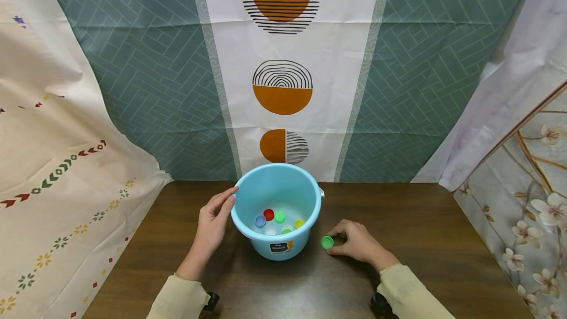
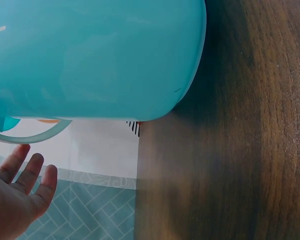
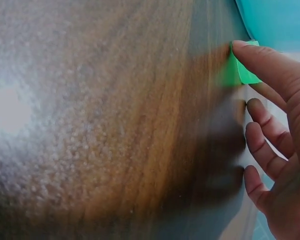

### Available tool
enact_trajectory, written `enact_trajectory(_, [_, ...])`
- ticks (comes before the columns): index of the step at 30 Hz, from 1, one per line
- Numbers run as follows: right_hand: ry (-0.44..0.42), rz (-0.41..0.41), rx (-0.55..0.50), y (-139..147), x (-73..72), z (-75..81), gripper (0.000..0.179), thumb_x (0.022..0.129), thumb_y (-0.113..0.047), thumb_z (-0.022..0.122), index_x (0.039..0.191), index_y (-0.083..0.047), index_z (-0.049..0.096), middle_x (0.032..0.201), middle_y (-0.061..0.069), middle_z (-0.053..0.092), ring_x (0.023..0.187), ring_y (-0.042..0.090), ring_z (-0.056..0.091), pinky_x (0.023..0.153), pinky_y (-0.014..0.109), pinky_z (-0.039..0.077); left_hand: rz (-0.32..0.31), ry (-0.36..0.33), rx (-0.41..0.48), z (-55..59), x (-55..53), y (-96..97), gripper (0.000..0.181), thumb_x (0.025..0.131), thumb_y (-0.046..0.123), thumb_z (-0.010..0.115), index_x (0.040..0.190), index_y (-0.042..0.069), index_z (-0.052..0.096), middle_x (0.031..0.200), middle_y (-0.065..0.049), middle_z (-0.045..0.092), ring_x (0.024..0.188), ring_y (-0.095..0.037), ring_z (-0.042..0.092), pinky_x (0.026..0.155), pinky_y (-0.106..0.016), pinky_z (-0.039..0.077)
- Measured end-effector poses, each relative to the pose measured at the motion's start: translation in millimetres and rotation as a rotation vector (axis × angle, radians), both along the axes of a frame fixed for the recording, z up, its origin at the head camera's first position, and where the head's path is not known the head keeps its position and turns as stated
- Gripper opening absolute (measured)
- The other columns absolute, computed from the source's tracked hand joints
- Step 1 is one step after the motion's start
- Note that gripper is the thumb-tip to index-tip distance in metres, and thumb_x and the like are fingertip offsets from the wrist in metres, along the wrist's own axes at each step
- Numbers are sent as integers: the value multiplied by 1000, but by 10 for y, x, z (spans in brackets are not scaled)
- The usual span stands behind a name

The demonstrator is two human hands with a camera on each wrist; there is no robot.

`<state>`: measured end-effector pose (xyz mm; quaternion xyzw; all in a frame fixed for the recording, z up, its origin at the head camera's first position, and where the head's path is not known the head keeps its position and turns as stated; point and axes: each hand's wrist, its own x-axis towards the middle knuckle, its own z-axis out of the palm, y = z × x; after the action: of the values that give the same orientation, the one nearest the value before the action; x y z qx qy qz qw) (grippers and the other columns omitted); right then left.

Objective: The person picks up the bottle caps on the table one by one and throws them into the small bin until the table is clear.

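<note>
A light blue bucket (image 1: 276, 249) stands on the table, with several coloured bottle caps inside, among them a red cap (image 1: 268, 214) and a blue cap (image 1: 260, 221). At its left rim is my left hand (image 1: 213, 223), fingertips right at the edge and fingers fairly straight. The left wrist view shows three of these fingers (image 2: 29, 175) loosely spread near the bucket's handle (image 2: 37, 137). To the right of the bucket, my right hand (image 1: 356, 242) pinches a green bottle cap (image 1: 327, 242) between thumb and finger, low at the tabletop. Its other fingers (image 3: 265, 152) curl loosely.
The dark wooden table (image 1: 283, 294) ends at a patterned cloth backdrop (image 1: 283, 122) close behind the bucket. A cream printed cloth (image 1: 79, 201) hangs at the left, and a floral curtain (image 1: 522, 230) at the right.
</note>
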<state>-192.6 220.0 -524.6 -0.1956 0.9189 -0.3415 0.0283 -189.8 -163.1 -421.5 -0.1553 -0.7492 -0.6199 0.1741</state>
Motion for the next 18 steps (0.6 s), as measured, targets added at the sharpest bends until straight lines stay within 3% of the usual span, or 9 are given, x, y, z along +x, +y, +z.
enact_trajectory(13, [-106,-42,-102,237,-64,137,26,78,-30,84,99,-16,74,87,-8,67,77,14,60,63,28,53,4,-17,-7,-22,-19,-2,29,99,10,59,126,0,65,123,-17,62,113,-26,58,86,-21,50])
enact_trajectory(18, [-90,-106,-130,349,-92,301,26,79,-27,83,99,-13,74,86,-6,67,77,17,59,61,29,52,1,2,-2,-217,-139,-54,30,99,15,59,128,9,66,125,-11,62,115,-23,58,87,-22,50])
